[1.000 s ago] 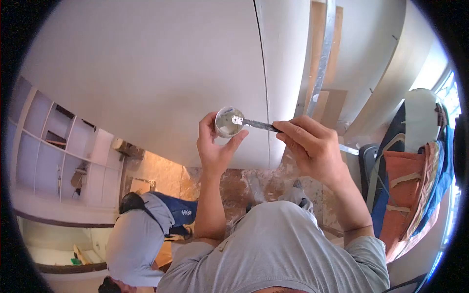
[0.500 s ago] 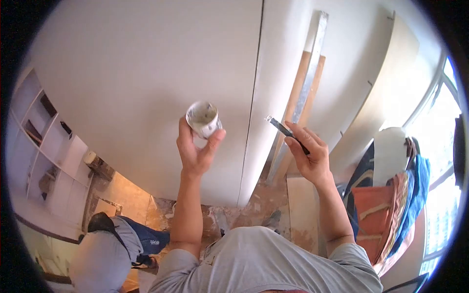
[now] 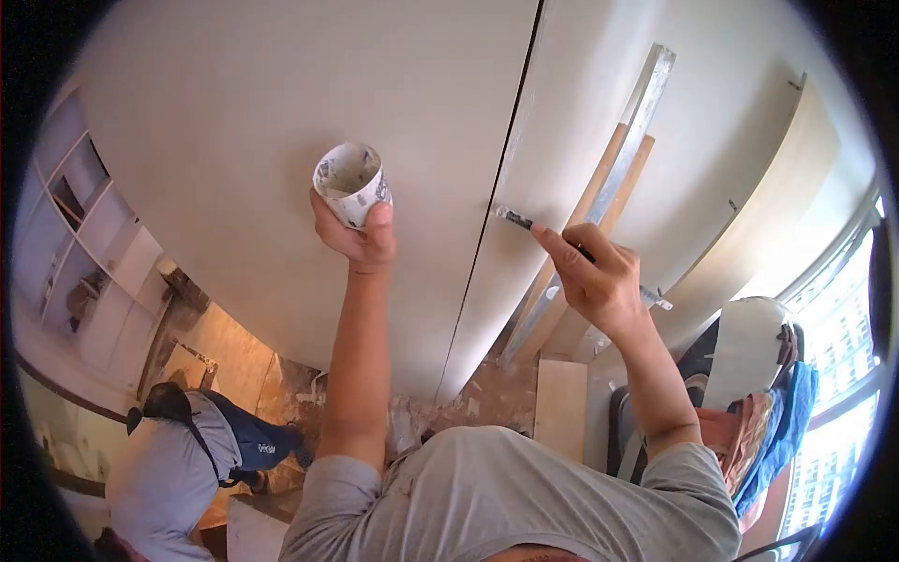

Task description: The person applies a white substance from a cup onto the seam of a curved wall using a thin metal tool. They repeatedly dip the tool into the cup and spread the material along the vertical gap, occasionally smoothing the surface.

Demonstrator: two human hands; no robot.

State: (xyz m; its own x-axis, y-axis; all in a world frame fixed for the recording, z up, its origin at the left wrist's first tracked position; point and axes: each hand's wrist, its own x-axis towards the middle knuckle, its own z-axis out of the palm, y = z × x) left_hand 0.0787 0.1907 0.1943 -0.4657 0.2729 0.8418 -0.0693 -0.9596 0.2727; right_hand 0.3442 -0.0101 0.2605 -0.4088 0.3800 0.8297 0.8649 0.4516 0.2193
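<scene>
Head view: at upper middle-left, your left hand [image 3: 361, 245] grasps the cup [image 3: 356, 192], probably light and easily squeezed; hold its lower wall gently. Right of centre, your right hand [image 3: 601, 279] pinches the narrow tool [image 3: 517, 219], seemingly stiff, by its dark handle.

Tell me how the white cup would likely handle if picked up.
The cup is probably light: the left hand alone holds it up. It looks thin-walled, so it might flex under a hard squeeze. The smears on it could make it slightly slippery.
</scene>
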